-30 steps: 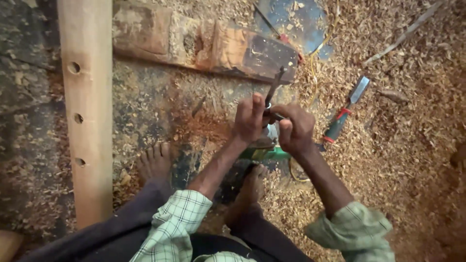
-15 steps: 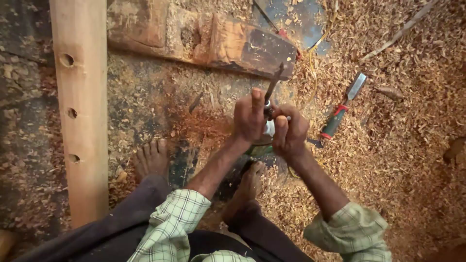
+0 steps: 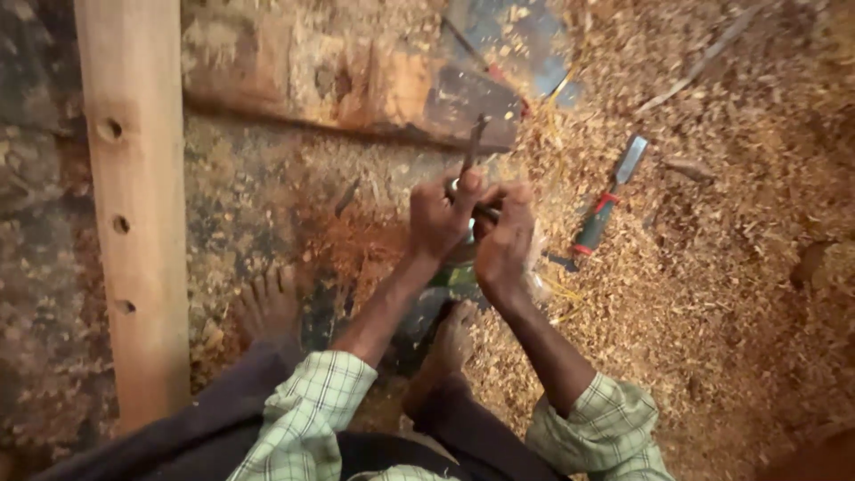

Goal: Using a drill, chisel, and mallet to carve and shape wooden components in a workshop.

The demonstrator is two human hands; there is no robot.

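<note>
My left hand and my right hand are pressed together over a green power tool that rests between my bare feet. A thin dark metal bit sticks up from the fingers of my left hand. My right hand grips a small metal part at the tool's head, mostly hidden by the fingers. A chisel with a green and red handle lies on the sawdust to the right of my hands.
A long pale wooden plank with three drilled holes runs down the left. A rough dark timber block lies across the top. Thick wood shavings cover the ground on the right. My left foot rests near the plank.
The view has shifted slightly and my hands have drawn a little closer together around the tool's head. The bit still points up from my left hand.
</note>
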